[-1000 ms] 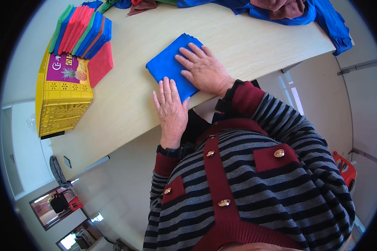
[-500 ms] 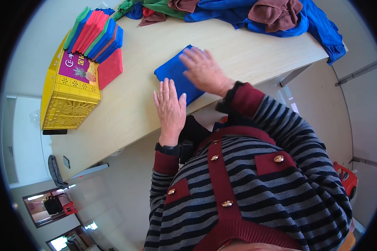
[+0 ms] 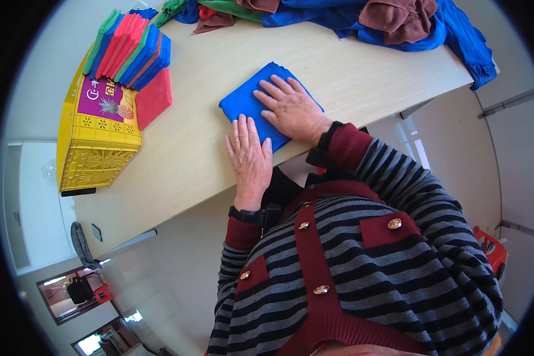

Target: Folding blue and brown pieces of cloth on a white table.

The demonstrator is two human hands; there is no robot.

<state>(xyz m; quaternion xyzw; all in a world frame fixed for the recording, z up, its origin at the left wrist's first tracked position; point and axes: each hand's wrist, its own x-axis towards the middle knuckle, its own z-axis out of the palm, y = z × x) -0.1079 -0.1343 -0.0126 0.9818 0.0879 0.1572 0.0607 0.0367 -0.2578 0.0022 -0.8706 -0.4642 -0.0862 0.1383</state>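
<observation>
A folded blue cloth [image 3: 243, 98] lies flat near the front edge of the table. My left hand [image 3: 250, 157] rests with outstretched fingers on its near left edge. Across its right part my right hand [image 3: 293, 110] lies flat, fingers spread. Neither hand grips the cloth; both press on it from above. Parts of the cloth are hidden under my fingers and palms.
At the left stands a yellow crate [image 3: 101, 151] with folded red, blue, green and brown cloths [image 3: 130, 50] stacked upright. A folded red cloth [image 3: 154, 99] leans beside it. Loose blue and brown cloths [image 3: 397, 21] heap along the table's [image 3: 190, 160] far side.
My right hand has come down onto the cloth's right side, fingers spread wider. My left hand has shifted slightly right and toward me. The cloth now shows a wider right part.
</observation>
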